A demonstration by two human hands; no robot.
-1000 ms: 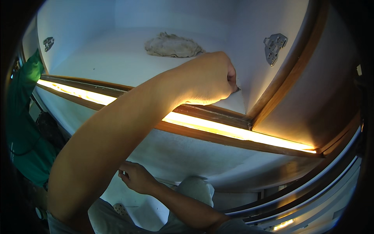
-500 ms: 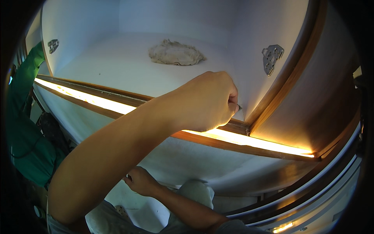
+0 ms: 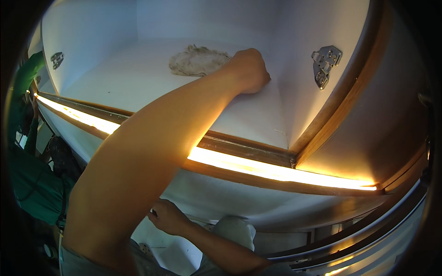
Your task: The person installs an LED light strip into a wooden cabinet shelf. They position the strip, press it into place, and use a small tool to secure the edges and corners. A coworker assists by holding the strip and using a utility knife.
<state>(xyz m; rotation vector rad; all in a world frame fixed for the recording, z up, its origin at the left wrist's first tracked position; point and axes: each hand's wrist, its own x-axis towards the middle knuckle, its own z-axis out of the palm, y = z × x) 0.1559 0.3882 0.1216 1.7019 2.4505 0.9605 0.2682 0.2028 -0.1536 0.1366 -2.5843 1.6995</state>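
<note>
My left hand reaches into a white cabinet, curled closed at the floor just right of a crumpled off-white cloth, partly covering its view. Its fingertips are turned away, so whatever it holds is hidden. My left forearm crosses the cabinet's wooden front edge and the glowing light strip below it. Low in the picture, half behind that arm, my right hand is curled closed near the pale lower front panel; anything in it is too hidden to name.
A co-worker in green stands close at the left, an arm raised beside the cabinet. Metal hinges are fixed to both side walls. Curved dark rails run along the lower right, and a pale rounded shape, perhaps a knee, is at bottom centre.
My left hand has moved from the front right corner deeper into the cabinet, beside the cloth; the small thing at its fingertips is now hidden. The co-worker's arm has shifted slightly.
</note>
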